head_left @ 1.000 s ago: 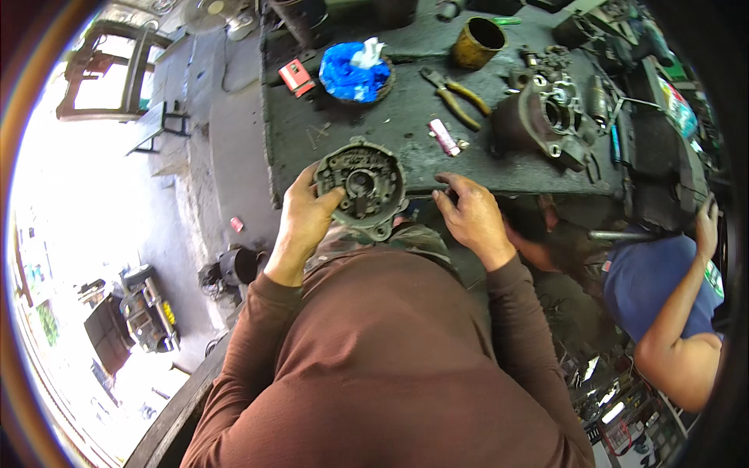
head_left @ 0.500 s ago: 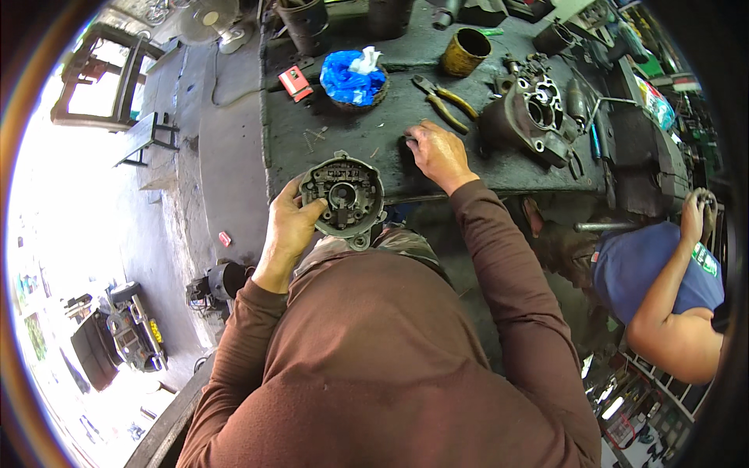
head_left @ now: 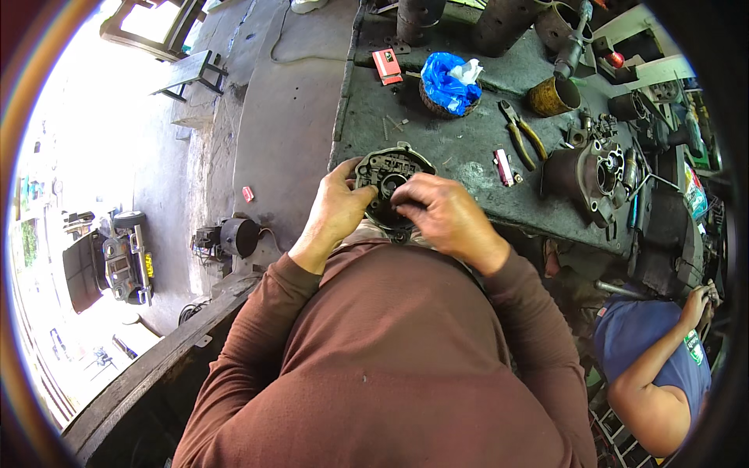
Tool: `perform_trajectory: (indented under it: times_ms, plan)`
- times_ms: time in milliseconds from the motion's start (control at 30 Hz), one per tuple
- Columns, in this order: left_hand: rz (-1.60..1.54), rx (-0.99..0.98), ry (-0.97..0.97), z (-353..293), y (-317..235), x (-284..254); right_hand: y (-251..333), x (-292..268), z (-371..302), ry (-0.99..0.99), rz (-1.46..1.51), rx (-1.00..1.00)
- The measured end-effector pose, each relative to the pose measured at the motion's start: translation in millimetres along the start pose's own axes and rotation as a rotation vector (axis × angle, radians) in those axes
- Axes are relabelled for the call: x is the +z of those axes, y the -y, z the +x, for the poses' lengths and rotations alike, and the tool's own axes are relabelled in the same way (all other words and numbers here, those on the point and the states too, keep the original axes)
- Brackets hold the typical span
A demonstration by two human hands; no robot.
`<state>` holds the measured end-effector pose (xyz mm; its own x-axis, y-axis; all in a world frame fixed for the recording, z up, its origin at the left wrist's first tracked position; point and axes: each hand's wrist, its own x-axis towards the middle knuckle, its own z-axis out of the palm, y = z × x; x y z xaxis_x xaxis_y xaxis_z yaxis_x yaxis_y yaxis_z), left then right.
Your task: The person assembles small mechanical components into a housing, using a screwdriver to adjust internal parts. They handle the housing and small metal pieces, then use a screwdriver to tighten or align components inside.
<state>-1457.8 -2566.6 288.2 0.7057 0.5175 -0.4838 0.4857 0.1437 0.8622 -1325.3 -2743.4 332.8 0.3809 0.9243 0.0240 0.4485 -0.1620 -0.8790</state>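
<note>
My left hand (head_left: 340,204) grips a round greasy metal housing (head_left: 382,165) at its left side, the thumb over the rim. The housing sits near my lap by the bench's front edge, its open face up, showing a central bore and ribbed metalwork. Over its right side bends my right hand (head_left: 446,212), the fingers pinched together inside the rim. Whatever they hold, if anything, is hidden. On the bench to the right lies a small white-and-red box (head_left: 504,167), and beyond it pliers with yellow handles (head_left: 524,137) lie with their jaws apart.
A large metal casing (head_left: 581,181) stands at the bench's right. Behind are a rusty yellow cup (head_left: 555,97), a basket with a blue plastic bag (head_left: 449,84) and a red packet (head_left: 387,66). A co-worker in a blue shirt (head_left: 647,343) sits at the right.
My right hand has come from the bench top to the housing, uncovering the small white-and-red box. My left hand keeps hold of the housing. The view has turned, so the bench appears farther right.
</note>
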Motion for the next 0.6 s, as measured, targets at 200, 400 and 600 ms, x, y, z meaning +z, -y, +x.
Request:
perform_trajectory:
  times_ms: [200,400,600]
  plan:
    - [0.138,-0.023,0.036,16,-4,3,-16,28,8,-0.118,-0.346,-0.062]
    - [0.071,-0.034,0.09,30,-1,13,-30,32,9,-0.173,-0.511,-0.081]
    - [0.145,-0.003,0.058,33,0,23,-33,33,7,-0.152,-0.554,0.03]
